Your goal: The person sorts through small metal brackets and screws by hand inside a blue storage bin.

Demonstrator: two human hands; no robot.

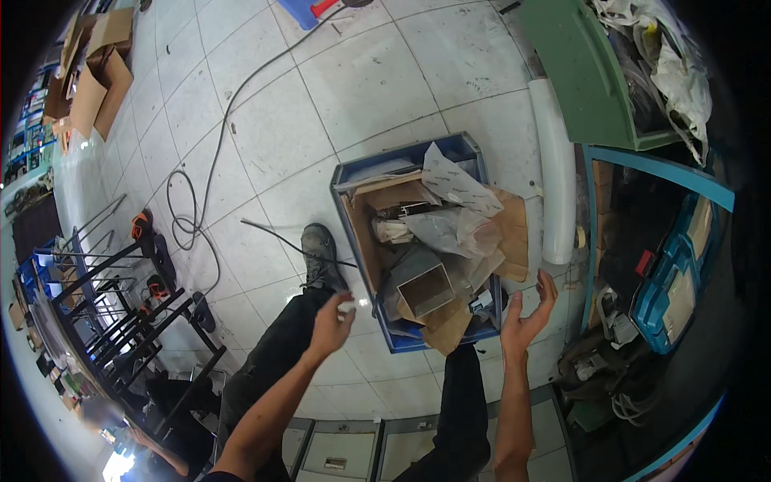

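Blue plastic crate stands on a pale tiled floor, seen from above by the person standing just behind it, and it is heaped past its rim with torn cardboard, crumpled clear plastic wrap, a sheet of white paper and a small open metal box. The left hand hangs over the crate's near left corner, fingers pinched narrow on a small white scrap. The right hand is spread wide and empty at the crate's near right corner, close to the overhanging cardboard. The load looks loose, so a careless lift or nudge could likely slide pieces onto the floor. A black cable lies near the person's shoe and might snag a step.
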